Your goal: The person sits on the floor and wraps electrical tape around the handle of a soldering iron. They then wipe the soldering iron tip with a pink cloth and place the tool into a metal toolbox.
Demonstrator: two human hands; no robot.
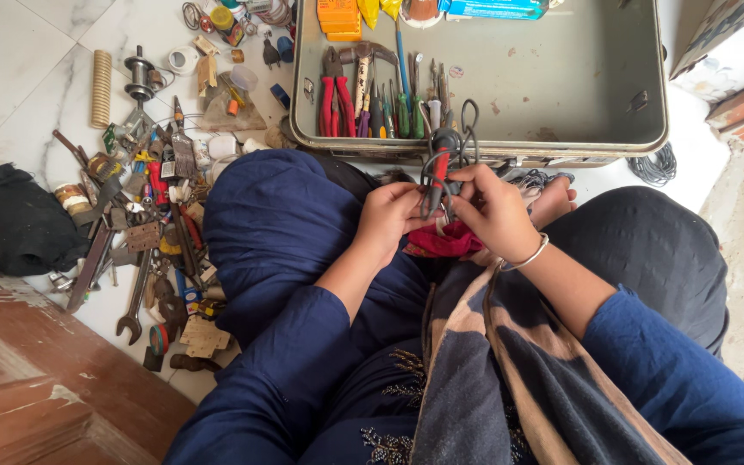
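While both hands grip pliers, metal case holding hand tools

sleeves: dark blue | wrist: silver bangle | scarf: tan-black, draped

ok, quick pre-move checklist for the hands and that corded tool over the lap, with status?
1. Left hand on the tool: ok, its fingers close on the red-and-black corded tool.
2. Right hand on the tool: ok, it grips from the other side.
3. Cord free: not ok, the dark cord loops up over the metal case rim.
4. Red cloth clear of the hands: not ok, it lies bunched directly beneath them.
5. Tool tip condition: cannot tell, the fingers hide it.
6. Room in the case: ok, the bare case floor beside the row of pliers and screwdrivers.
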